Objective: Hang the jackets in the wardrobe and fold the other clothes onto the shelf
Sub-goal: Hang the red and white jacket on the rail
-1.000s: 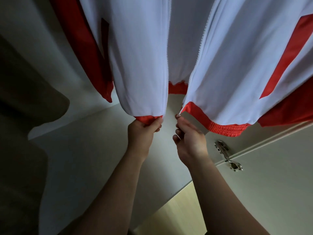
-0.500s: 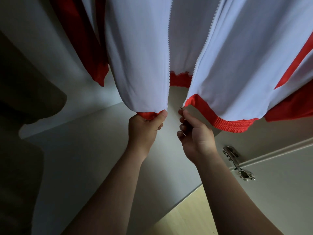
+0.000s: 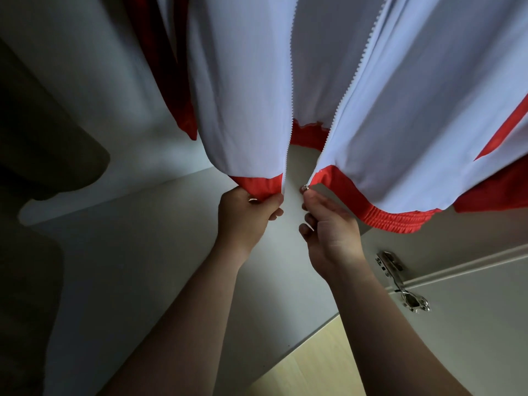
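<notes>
White zip-front fabric jacket with red hem (image 3: 414, 95): upper portion cut off by top edge. Left of jacket, dark brown mass (image 3: 43, 144), shadowed, unidentifiable.

The jacket (image 3: 400, 95) was hung above the wardrobe floor (image 3: 143, 252); its hem was held left of the opening by the left hand (image 3: 243, 221), right of it by the right hand (image 3: 328, 232).
</notes>
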